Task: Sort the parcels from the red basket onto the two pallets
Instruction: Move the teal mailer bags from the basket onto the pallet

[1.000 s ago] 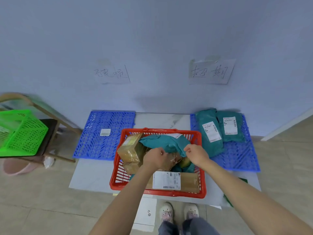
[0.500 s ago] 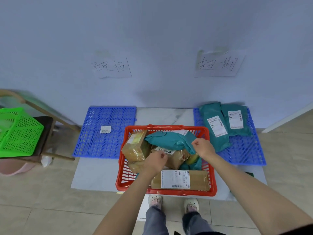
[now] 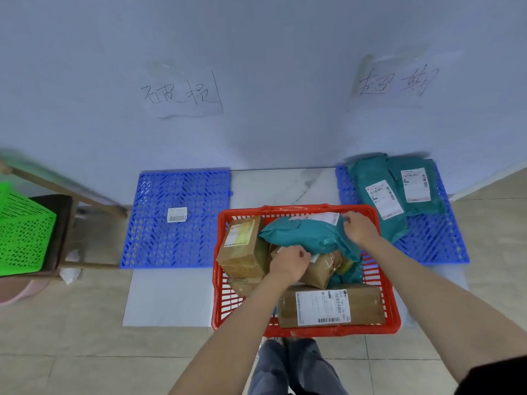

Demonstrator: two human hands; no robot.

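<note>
Fingers of my left hand (image 3: 289, 265) are curled shut on the near edge of a teal bag (image 3: 309, 236), just above a crumpled brown parcel (image 3: 322, 270). My right hand (image 3: 360, 227) pinches the bag's far end, beside its white label (image 3: 319, 217). The bag lies across the top of the heap in the red basket (image 3: 395, 317), which stands on the floor right in front of my feet.

Nearest me in the basket lies a long brown box (image 3: 368, 305) with a barcode label. On the left a smaller box (image 3: 242, 246) stands tilted against the rim.

Beyond the basket, two blue pallets lie against the wall. The left pallet (image 3: 159, 238) holds only one small barcode sticker (image 3: 177, 214). The right pallet (image 3: 436, 246) already holds two teal bags (image 3: 379, 195), side by side and touching. Above each pallet a handwritten paper sign (image 3: 184, 94) is taped to the wall. A green basket (image 3: 22, 232) sits on a stool far to the left.

I judge the step to be lifting the teal bag out. To do it well I should raise both ends together, so the soft bag does not sag and drag the parcels beneath, then turn the label up to read it before choosing a pallet.
</note>
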